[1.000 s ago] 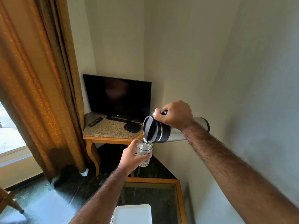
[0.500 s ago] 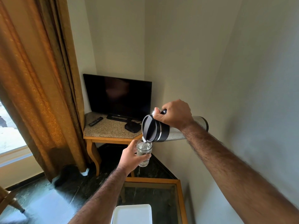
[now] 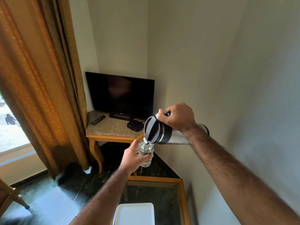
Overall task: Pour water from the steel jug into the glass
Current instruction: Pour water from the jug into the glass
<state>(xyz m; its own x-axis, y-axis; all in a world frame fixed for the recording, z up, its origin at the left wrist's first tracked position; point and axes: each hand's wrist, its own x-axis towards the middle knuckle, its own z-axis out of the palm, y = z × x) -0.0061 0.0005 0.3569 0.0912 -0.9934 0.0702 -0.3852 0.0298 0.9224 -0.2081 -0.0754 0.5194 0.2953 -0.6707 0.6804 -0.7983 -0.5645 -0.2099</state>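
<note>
Pouring ongoing: right hand gripping steel jug, left hand wrapping glass; lvl rising vs 1s ago, approx half full.

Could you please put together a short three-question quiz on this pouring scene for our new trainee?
1. True or false: the steel jug is tipped close to horizontal, with its spout over the glass.
2. Which of the hands holds the glass? A) the left hand B) the right hand C) neither, it stands on the glass-topped table
3. Fill in: on the corner table, left of the television, lies a ____.

Key
1. True.
2. A; the right hand grips the jug by its handle.
3. Remote control.
</note>
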